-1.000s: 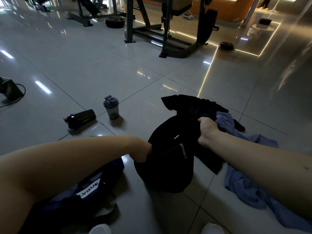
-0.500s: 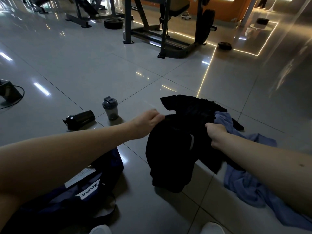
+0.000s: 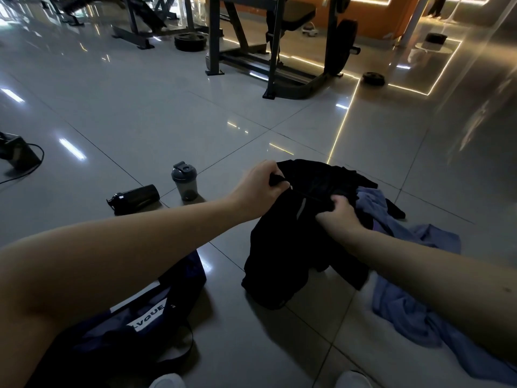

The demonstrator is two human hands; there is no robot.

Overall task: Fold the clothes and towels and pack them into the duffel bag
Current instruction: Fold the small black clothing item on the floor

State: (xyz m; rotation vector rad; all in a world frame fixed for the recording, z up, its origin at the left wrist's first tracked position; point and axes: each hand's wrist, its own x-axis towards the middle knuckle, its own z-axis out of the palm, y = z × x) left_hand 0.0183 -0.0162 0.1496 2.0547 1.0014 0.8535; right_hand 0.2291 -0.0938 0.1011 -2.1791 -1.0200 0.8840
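Black garment [image 3: 293, 247]: held up by its top edge, hanging crumpled, lower end reaching the tiles, short pale strip near the top. Behind it, second black garment [image 3: 321, 175], lying on the floor. Just right, blue-violet cloth [image 3: 405, 303], rumpled, sprawled across the tiles. Lower left, dark navy duffel bag [image 3: 148, 315], slumped on the floor, white label reading "LVQUE", strap looping beside it.

Dim room, glossy grey tile floor [image 3: 145, 107]. Dark weight bench [image 3: 293, 16] top centre, weight plate [image 3: 190, 42] left of it. Orange wall [image 3: 375, 18] upper right; lit floor strip [image 3: 342, 127] mid-right.
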